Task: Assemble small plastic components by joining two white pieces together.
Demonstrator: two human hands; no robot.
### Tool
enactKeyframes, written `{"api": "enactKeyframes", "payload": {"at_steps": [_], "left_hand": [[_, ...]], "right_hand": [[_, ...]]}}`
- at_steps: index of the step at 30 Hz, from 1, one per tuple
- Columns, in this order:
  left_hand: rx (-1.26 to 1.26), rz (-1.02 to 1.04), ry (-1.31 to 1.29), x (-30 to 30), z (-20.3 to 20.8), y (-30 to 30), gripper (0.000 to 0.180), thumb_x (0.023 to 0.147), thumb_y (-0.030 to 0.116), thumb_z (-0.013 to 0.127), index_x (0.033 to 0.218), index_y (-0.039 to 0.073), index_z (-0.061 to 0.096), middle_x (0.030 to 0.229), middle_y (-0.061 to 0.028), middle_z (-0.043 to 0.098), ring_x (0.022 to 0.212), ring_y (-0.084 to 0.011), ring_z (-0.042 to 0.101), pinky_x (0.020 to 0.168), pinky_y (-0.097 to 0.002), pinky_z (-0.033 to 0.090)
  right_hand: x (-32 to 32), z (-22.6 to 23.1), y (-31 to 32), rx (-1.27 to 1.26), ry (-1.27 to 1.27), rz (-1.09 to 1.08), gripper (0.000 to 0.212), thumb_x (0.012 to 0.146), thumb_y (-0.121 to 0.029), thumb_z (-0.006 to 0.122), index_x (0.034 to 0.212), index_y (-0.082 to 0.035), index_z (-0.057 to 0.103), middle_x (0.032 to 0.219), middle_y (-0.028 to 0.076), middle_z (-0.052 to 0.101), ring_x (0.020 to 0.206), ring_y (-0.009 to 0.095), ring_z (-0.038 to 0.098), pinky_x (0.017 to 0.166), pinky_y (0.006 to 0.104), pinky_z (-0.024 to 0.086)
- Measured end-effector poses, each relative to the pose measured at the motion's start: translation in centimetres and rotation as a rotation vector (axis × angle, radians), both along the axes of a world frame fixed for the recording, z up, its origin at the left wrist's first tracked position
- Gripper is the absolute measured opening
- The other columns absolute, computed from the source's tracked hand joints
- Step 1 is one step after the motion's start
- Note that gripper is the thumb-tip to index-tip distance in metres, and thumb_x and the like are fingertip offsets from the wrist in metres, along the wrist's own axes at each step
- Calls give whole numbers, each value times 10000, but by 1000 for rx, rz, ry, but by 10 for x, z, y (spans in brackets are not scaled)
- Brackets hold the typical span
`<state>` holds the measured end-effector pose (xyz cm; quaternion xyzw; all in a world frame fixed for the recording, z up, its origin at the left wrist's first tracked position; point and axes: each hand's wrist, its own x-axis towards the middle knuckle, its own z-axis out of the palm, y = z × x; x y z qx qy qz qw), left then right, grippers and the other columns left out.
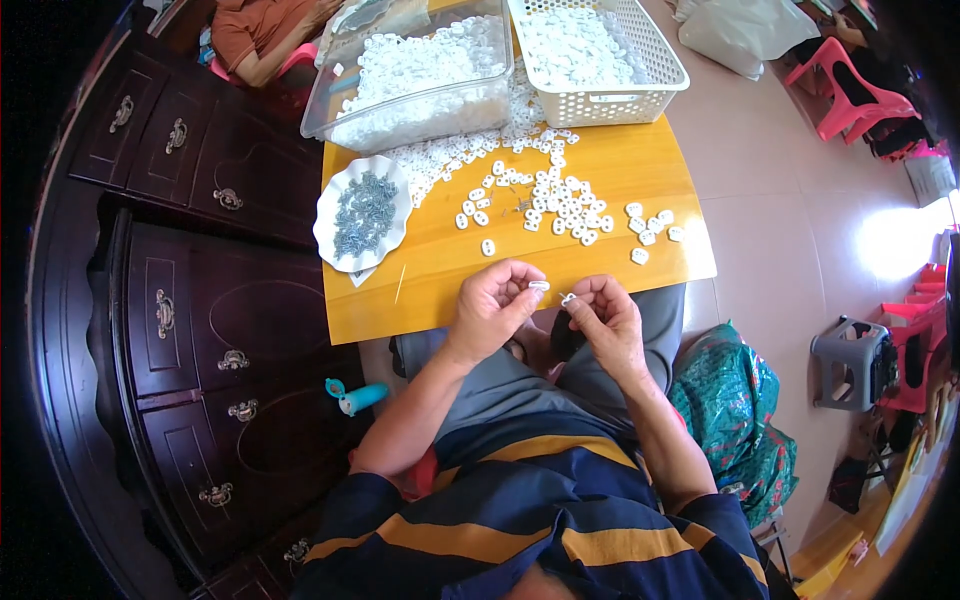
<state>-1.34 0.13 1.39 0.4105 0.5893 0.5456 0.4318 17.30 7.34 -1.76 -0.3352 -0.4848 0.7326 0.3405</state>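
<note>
My left hand (pixel 492 308) is closed, pinching a small white plastic piece (pixel 539 286) between thumb and fingertips. Just to its right, my right hand (pixel 609 322) pinches another small white part (pixel 568 299), from which a thin metal tip seems to stick out. Both hands are held over the near edge of the yellow wooden table (pixel 440 290), a short gap between them. Beyond them lies a loose cluster of white two-holed pieces (pixel 568 205), with some small screws (pixel 520 205) among them. A smaller group of white pieces (pixel 647 237) lies to the right.
A scalloped white plate (pixel 402 205) of screws stands at the table's left. Behind are a transparent bin (pixel 430 128) and a white basket (pixel 625 110), both full of white pieces. Dark drawers (pixel 165 310) flank the left; a green bag (pixel 730 400) sits at right. Another person (pixel 265 40) is far left.
</note>
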Motion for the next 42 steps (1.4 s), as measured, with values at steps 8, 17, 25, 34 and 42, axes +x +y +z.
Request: {"api": "enactKeyframes", "payload": {"at_steps": [8, 17, 25, 34, 42], "left_hand": [[-32, 5, -309, 1, 2, 0, 136, 1029, 122, 662, 1102, 8, 674, 968, -39, 729, 786, -66, 672, 710, -209, 554], [-17, 13, -70, 1, -8, -3, 264, 1059, 84, 596, 1288, -21, 675, 991, -45, 714, 786, -72, 652, 717, -226, 561], [20, -15, 90, 8, -5, -1, 221, 1055, 69, 591, 1251, -16, 648, 974, -22, 686, 788, -53, 630, 705, -220, 544], [69, -26, 174, 11, -5, -1, 152, 1017, 46, 618, 1147, -16, 669, 875, -50, 697, 704, -73, 646, 627, -239, 538], [120, -20, 310, 11, -1, 1, 131, 994, 27, 628, 1094, -15, 702, 878, -98, 708, 721, -140, 663, 646, -281, 523]], "right_hand": [[2, -1, -1, -22, -4, 26, 145, 993, -1, 676, 1121, -22, 611, 948, -3, 664, 798, 56, 615, 714, 200, 521], [2, 0, -2, -18, -12, 33, 137, 997, -2, 669, 1120, -25, 610, 949, -11, 655, 801, 50, 608, 721, 200, 520], [2, -2, -4, -3, -40, 46, 141, 997, -15, 676, 1121, -20, 609, 915, -20, 651, 790, 44, 598, 718, 198, 508], [2, 2, -4, 5, -80, 68, 151, 990, -23, 690, 1117, -13, 610, 884, -20, 652, 781, 47, 597, 719, 197, 498], [0, -2, -5, 45, -68, 37, 113, 974, -27, 686, 1072, 1, 635, 845, -14, 675, 749, 27, 599, 670, 200, 506]]}}
